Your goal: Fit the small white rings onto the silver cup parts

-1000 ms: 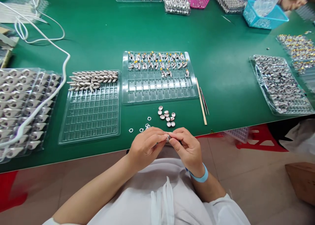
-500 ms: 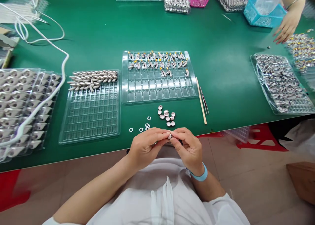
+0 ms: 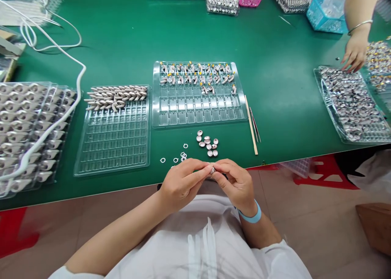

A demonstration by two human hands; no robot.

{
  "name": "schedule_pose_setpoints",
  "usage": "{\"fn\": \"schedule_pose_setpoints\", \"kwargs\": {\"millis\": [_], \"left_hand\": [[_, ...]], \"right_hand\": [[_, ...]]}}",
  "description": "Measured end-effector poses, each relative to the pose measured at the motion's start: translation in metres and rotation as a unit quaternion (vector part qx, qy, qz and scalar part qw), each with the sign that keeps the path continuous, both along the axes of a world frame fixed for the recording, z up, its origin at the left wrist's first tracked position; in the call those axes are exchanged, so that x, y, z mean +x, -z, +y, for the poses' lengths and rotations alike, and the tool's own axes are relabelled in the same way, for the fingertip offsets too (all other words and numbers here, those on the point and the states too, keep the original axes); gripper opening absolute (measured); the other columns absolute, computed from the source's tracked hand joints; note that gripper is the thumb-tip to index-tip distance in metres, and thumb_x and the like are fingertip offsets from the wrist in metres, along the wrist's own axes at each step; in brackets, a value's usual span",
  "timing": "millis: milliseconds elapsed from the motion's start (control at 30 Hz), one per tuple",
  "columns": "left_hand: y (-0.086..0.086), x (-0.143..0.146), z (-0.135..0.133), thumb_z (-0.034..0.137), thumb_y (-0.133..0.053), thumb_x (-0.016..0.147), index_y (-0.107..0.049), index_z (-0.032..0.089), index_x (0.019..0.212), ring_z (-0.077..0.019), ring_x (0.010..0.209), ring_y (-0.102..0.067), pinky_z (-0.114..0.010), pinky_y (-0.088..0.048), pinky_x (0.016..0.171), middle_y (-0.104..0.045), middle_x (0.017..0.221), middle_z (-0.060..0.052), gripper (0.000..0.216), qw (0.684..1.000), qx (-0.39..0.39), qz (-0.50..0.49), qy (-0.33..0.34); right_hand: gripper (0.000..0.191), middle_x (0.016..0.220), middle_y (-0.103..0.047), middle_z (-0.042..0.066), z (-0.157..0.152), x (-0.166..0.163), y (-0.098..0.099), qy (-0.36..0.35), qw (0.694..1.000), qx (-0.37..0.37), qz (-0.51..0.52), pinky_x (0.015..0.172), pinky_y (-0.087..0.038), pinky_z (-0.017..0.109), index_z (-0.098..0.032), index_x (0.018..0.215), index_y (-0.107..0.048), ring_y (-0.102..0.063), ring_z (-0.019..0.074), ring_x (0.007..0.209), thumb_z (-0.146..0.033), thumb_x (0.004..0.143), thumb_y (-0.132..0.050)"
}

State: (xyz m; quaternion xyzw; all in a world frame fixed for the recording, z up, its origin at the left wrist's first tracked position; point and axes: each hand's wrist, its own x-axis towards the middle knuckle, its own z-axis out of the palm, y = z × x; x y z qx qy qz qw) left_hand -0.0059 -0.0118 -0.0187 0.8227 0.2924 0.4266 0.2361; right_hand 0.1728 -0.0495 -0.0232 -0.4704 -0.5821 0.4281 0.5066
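Just off the table's front edge, my left hand [image 3: 183,182] and my right hand [image 3: 236,183] meet fingertip to fingertip. Both pinch one small silver metal part [image 3: 212,170]; the fingers cover most of it. Beyond them on the table lie several small round metal caps [image 3: 209,153] in a cluster. Thin white rings [image 3: 185,146] are scattered to the left of the caps. Farther back is a clear tray [image 3: 200,116] with curved metal pieces with orange tips [image 3: 195,79] in its far rows.
A wooden stick [image 3: 251,126] and tweezers [image 3: 255,125] lie right of the middle tray. Left stand a tray of grey metal pieces [image 3: 116,95] and stacked trays [image 3: 18,126], crossed by a white cable [image 3: 80,77]. A co-worker's hand [image 3: 356,53] touches a filled tray [image 3: 351,104].
The co-worker's hand has moved nearer, onto the filled tray at the right. My hands keep their pinch on the small metal part, with only slight finger movement.
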Motion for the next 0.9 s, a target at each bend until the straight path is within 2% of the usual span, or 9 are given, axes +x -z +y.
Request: {"fn": "schedule_pose_setpoints", "kwargs": {"millis": [200,400,733,900], "left_hand": [[0.0004,0.0012,-0.0014,0.001,-0.059,0.084,-0.061,0.017,0.117,-0.0174,0.086,-0.068,-0.028,-0.057,0.070,-0.072,0.097,-0.010,0.037,1.000,0.008,-0.005,-0.012],[0.0025,-0.0012,-0.0015,0.001,-0.055,0.085,-0.062,0.016,0.115,-0.0171,0.085,-0.067,-0.028,-0.056,0.068,-0.072,0.096,-0.011,0.034,1.000,0.021,0.014,-0.012],[0.0067,0.0005,-0.0031,-0.003,-0.059,0.081,-0.062,0.013,0.110,-0.0175,0.081,-0.066,-0.027,-0.055,0.065,-0.071,0.092,-0.011,0.033,0.999,0.042,0.010,-0.031],[0.0044,0.0014,-0.0022,0.001,-0.056,0.084,-0.061,0.016,0.111,-0.0160,0.079,-0.066,-0.026,-0.055,0.064,-0.071,0.089,-0.009,0.031,0.999,0.043,0.004,-0.033]], "right_hand": [[0.026,0.095,-0.069,0.005,0.0003,0.0002,-0.0014,0.007,1.000,0.009,-0.009,0.076,-0.055,0.032,-0.024,0.105,-0.070,-0.065,0.0171,0.088,-0.008,0.085,-0.064],[0.029,0.099,-0.070,0.006,0.0027,0.0009,-0.0041,-0.015,0.998,0.042,-0.049,0.076,-0.055,0.032,-0.022,0.109,-0.067,-0.065,0.0169,0.091,-0.006,0.085,-0.061],[0.027,0.096,-0.070,0.007,0.0011,-0.0032,-0.0048,0.018,0.993,0.085,-0.083,0.073,-0.057,0.031,-0.020,0.103,-0.068,-0.066,0.0170,0.088,-0.003,0.082,-0.062],[0.027,0.095,-0.069,0.006,0.0013,-0.0025,-0.0053,0.006,0.993,0.077,-0.087,0.073,-0.056,0.031,-0.020,0.104,-0.067,-0.065,0.0164,0.086,-0.004,0.083,-0.061]]}}
